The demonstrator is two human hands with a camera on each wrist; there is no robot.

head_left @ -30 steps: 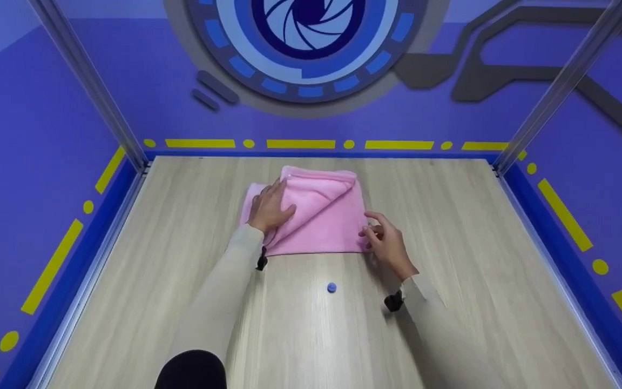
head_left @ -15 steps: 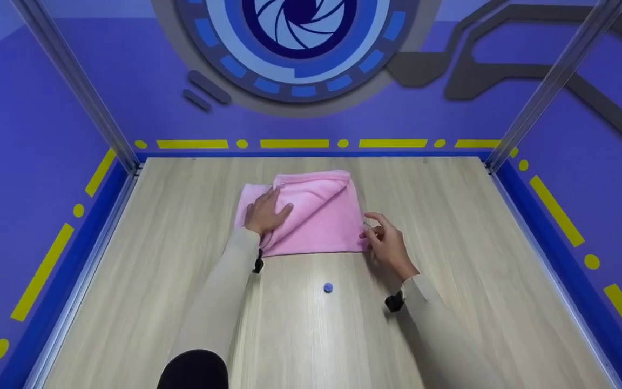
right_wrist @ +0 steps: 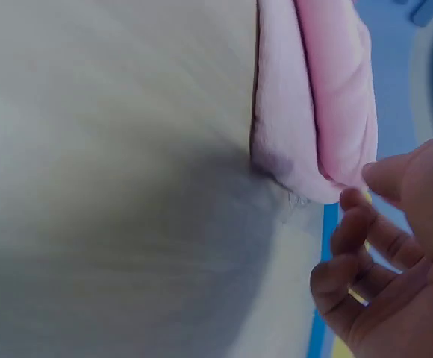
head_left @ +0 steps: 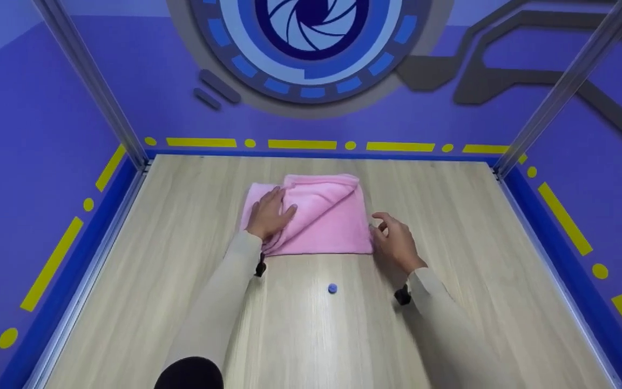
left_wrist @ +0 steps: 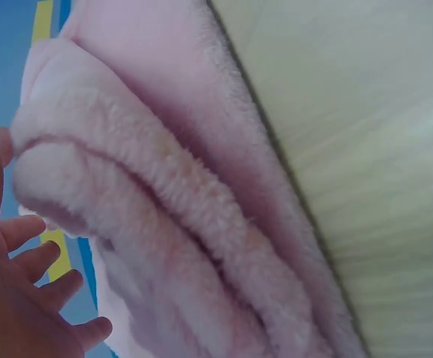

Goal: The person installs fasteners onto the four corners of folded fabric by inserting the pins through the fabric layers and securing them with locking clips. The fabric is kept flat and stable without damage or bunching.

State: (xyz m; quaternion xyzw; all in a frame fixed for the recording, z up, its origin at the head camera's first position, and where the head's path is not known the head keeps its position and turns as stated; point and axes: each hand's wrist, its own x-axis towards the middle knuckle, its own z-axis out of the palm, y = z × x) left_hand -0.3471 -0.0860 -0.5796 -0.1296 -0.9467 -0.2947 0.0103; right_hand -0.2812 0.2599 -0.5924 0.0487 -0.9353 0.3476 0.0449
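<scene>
A pink plush cloth point(head_left: 338, 229) lies folded on the table, with one upper layer turned back diagonally into soft ridges. My left hand point(head_left: 270, 216) rests on its left part, fingers spread. In the left wrist view those fingers point(left_wrist: 36, 261) look relaxed beside the fluffy folds point(left_wrist: 164, 201). Just off the right edge, my right hand point(head_left: 397, 240) has loosely bent fingers and appears to hold nothing. The right wrist view puts its thumb and fingers point(right_wrist: 336, 276) near the cloth's corner point(right_wrist: 276, 160); whether they touch is unclear. A small transparent thing point(right_wrist: 295, 200) shows at that corner.
A small blue round piece point(head_left: 332, 288) lies on the wooden table point(head_left: 300, 340) in front of the cloth. Blue-purple walls point(head_left: 127, 97) with metal posts point(head_left: 575, 81) enclose the back and sides. A black rounded object point(head_left: 189, 373) shows at the bottom edge.
My right hand has shifted slightly right, away from the cloth's edge. The cloth's raised back fold has settled lower. My left hand stays on the cloth.
</scene>
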